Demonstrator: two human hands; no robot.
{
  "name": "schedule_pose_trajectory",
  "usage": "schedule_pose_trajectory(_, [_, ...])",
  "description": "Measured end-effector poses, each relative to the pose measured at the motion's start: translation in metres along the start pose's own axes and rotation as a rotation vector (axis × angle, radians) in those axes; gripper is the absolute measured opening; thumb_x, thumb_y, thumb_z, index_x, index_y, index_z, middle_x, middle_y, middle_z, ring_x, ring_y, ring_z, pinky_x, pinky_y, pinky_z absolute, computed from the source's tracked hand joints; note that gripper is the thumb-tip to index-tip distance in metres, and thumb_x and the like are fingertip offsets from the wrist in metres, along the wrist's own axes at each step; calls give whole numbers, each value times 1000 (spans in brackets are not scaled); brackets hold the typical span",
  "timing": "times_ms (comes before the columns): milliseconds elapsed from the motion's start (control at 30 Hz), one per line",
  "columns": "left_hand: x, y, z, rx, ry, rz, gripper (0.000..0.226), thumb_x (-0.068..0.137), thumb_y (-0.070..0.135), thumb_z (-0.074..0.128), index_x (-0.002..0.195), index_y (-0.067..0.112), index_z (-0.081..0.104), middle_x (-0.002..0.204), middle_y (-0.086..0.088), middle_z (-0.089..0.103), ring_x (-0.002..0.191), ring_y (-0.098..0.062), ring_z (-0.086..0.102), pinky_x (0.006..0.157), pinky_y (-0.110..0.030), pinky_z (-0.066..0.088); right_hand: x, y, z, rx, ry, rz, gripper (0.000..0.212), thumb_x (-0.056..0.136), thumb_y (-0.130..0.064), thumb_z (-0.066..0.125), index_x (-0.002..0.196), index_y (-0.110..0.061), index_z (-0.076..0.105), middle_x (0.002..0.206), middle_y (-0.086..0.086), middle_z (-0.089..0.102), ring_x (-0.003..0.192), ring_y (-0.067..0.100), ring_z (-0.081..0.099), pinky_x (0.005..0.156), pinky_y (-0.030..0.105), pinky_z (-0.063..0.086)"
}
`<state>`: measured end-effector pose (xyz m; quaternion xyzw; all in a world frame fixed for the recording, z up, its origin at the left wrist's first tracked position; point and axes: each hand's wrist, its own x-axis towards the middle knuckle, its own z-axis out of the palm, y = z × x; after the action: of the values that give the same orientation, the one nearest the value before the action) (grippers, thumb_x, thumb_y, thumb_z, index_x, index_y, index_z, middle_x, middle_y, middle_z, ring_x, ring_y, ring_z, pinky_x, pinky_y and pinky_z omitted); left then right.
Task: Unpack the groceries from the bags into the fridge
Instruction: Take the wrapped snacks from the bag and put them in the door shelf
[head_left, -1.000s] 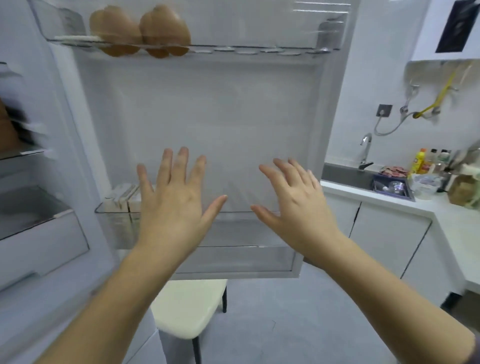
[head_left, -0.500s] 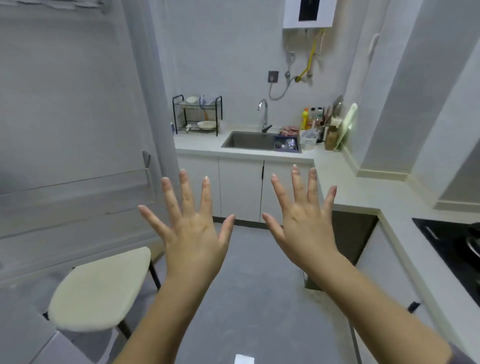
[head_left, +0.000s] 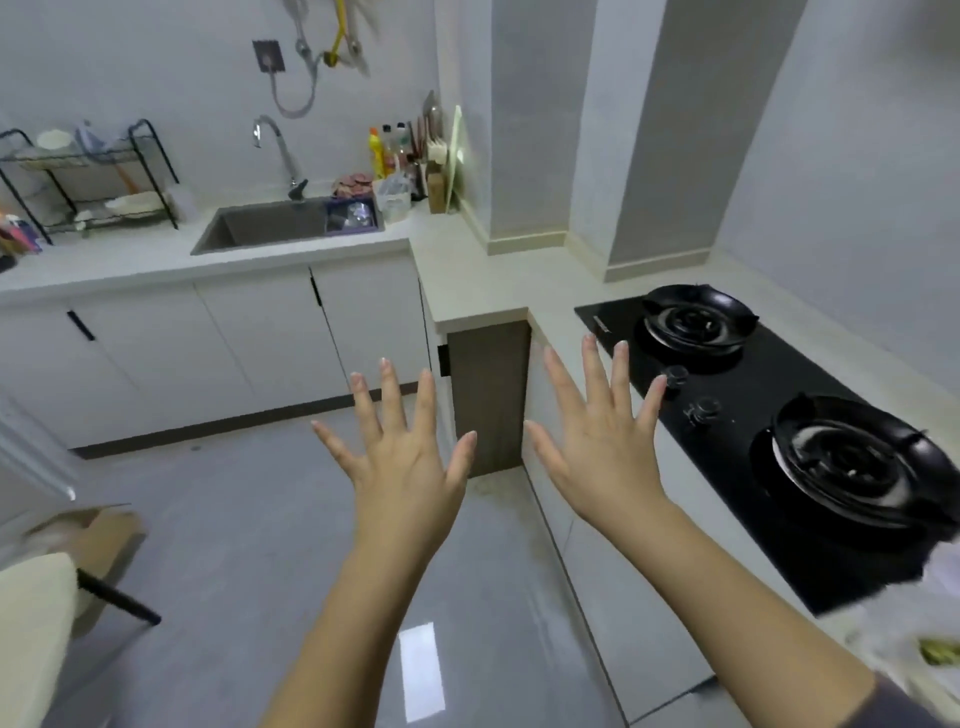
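My left hand (head_left: 402, 462) and my right hand (head_left: 605, 439) are held out in front of me above the grey floor, fingers spread straight, both holding nothing. At the far right edge a blurred white plastic bag (head_left: 930, 618) lies on the counter beside the stove, with something green showing inside. A sliver of the fridge door (head_left: 28, 457) shows at the left edge; the fridge's inside is out of view.
A black two-burner gas stove (head_left: 779, 431) sits in the right counter. The sink (head_left: 270, 226) with tap, a dish rack (head_left: 88, 176) and bottles line the back counter. A cream stool (head_left: 31, 634) and a cardboard box (head_left: 98, 535) stand at lower left.
The view has swung right, away from the open fridge door with eggs, across the sink counter to the stove. Both hands stayed spread and empty in front of me.
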<state>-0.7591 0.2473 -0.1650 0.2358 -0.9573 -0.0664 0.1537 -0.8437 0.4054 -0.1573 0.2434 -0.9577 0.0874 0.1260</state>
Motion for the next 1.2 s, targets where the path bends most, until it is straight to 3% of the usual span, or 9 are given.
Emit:
schedule_pose_trajectory(133, [6,47,41,-49,-80,110,70,96,61,24,156,28,8,163,-7,-11,147,-30,-22,107,-65,-18,-14,54,13,-27,-47,144,73,95,-57,30,157,-29,2,164,11,-8,148,38,-15,113,68,-3])
schedule_pose_trajectory(367, [40,142,92,-122,-234,387,72,97,58,30,156,29,0,162,-5,-19,143,-27,-31,108,-61,-20,-24,145,31,-87,-123,369,73,98,-56,34,156,-30,-1,164,10,-11,148,36,-19,114,66,-5])
schedule_pose_trajectory(533, [65,215,114,-208,-289,578,70,98,54,32,156,29,2,162,-5,-17,145,-28,-27,109,-60,-18,-31,202,32,-146,-132,544,74,95,-57,36,156,-30,4,164,11,-2,149,37,-9,115,67,2])
schedule_pose_trajectory(600, [65,240,123,-252,-313,667,69,98,52,35,155,28,6,163,-5,-13,146,-29,-23,110,-61,-16,-41,220,31,-140,-150,625,74,97,-57,35,156,-31,-1,164,9,-7,149,35,-14,116,65,-1])
schedule_pose_trajectory(833, [28,309,158,-288,-485,984,71,96,50,44,155,27,13,164,-7,-4,148,-30,-19,112,-64,-10,-107,257,31,-98,-182,938,72,99,-56,32,155,-34,-8,162,4,-20,146,31,-25,115,62,-10])
schedule_pose_trajectory(1033, [-23,348,166,-295,-621,1186,68,96,49,43,155,27,14,164,-4,-5,148,-26,-19,113,-60,-11,-186,275,24,-94,-229,1134,72,99,-53,36,155,-35,-5,163,4,-17,148,30,-21,116,59,-5])
schedule_pose_trajectory(1133, [-47,358,167,-318,-664,1233,62,96,47,44,151,28,25,163,0,8,150,-21,-4,116,-55,-8,-221,283,20,-66,-270,1188,69,99,-50,39,156,-33,3,164,4,-11,150,29,-13,119,54,-2])
schedule_pose_trajectory(1200, [-63,362,167,-356,-700,1259,55,96,46,47,146,28,36,154,6,32,146,-13,21,116,-55,-7,-239,287,20,-20,-303,1173,67,98,-41,44,155,-31,12,165,3,-1,151,29,-4,120,51,5])
